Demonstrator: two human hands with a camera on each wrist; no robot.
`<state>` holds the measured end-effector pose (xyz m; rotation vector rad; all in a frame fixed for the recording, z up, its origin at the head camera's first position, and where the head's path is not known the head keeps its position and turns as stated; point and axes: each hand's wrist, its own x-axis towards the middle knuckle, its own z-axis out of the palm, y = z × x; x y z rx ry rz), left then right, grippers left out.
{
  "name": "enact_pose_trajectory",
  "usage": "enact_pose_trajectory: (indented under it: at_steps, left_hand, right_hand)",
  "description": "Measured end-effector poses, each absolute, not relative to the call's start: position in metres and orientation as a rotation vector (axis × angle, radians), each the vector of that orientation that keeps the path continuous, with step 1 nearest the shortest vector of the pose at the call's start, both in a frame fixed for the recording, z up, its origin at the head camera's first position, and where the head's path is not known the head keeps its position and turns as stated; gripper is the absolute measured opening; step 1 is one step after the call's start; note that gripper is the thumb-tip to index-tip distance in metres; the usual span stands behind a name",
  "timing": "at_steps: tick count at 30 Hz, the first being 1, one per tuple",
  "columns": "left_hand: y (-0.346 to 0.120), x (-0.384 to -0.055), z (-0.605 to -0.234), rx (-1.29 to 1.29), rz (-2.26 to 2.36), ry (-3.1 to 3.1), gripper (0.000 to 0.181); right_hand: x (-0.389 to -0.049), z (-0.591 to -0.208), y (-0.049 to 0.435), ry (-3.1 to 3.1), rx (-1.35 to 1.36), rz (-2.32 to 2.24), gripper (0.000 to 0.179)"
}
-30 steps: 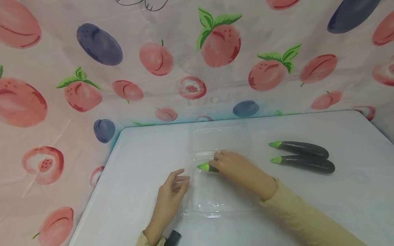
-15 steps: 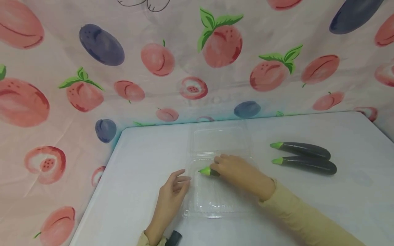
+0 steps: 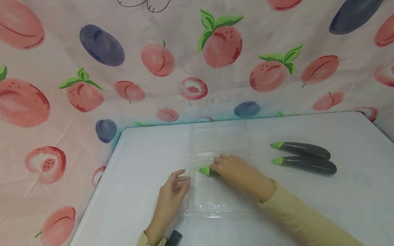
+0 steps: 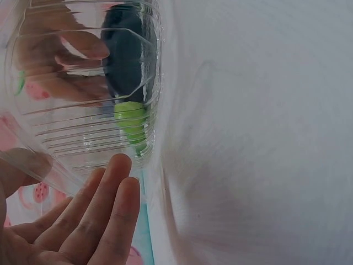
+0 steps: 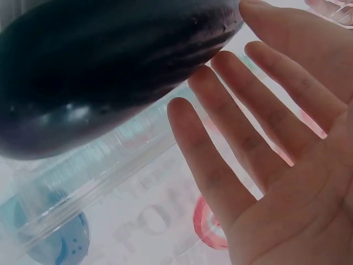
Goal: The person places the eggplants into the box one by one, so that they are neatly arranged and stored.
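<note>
In the head view a dark eggplant with a green stem cap (image 3: 204,170) lies in the near half of a clear plastic clamshell box (image 3: 215,216). My right hand (image 3: 241,176) is over it and covers most of its body. The right wrist view shows that hand's fingers (image 5: 231,132) long and spread, fingertips right at the side of the eggplant (image 5: 99,72). At the box's left side is my left hand (image 3: 170,193), fingers extended. In the left wrist view its fingertips (image 4: 120,163) are close to the ribbed wall, the thumb (image 4: 33,163) at the rim.
Two more eggplants, one (image 3: 304,150) behind the other (image 3: 311,165), lie on the white table (image 3: 144,153) to the right of the box. The box's lid (image 3: 220,140) is folded back, away from me. A fruit-print cloth (image 3: 172,30) hangs behind the table.
Over the last second my right hand and the eggplant have shifted slightly toward me within the box. Since half a second ago both hands have kept almost still.
</note>
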<state>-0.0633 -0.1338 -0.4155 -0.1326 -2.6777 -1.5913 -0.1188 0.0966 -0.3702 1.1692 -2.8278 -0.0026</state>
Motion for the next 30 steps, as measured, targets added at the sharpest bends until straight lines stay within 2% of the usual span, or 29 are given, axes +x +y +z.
enact_pose_trajectory:
  at_steps: [30]
  left_hand:
    - [-0.131, -0.062, -0.412, -0.071, -1.527, -2.73, 0.043]
  right_hand:
    - [-0.116, -0.354, 0.124, -2.769, 1.171, 0.078, 0.034]
